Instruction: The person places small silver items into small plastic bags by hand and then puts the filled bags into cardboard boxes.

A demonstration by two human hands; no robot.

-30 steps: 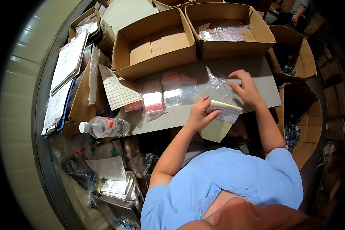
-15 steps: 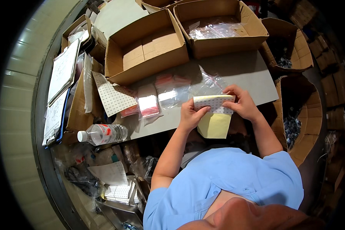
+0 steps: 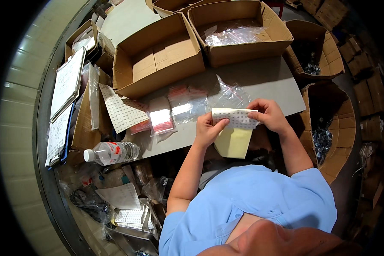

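Note:
Both hands hold up a sticker sheet (image 3: 239, 121), white with rows of small dark printed marks, over the near edge of the table. Its yellow backing (image 3: 232, 144) hangs down below the printed strip. My left hand (image 3: 208, 130) pinches the left end, thumb on the front. At the upper right corner, my right hand (image 3: 269, 115) grips the sheet between thumb and fingers. Just beyond the sheet lies a clear zip bag (image 3: 231, 94) on the table. Further left are stacked zip bags with red edges (image 3: 187, 102) and a second pile of bags (image 3: 161, 114).
Two cardboard boxes stand at the back, one bare inside (image 3: 158, 55), one with clear bags (image 3: 241, 36). More boxes (image 3: 328, 128) with small parts stand at the right. A water bottle (image 3: 111, 152) lies on the left near another sticker sheet (image 3: 123, 109) and clipboards (image 3: 66, 85).
The view has shifted slightly. My hands still hold the sheet, its printed strip now a little more tilted, with my right fingers at its upper right corner.

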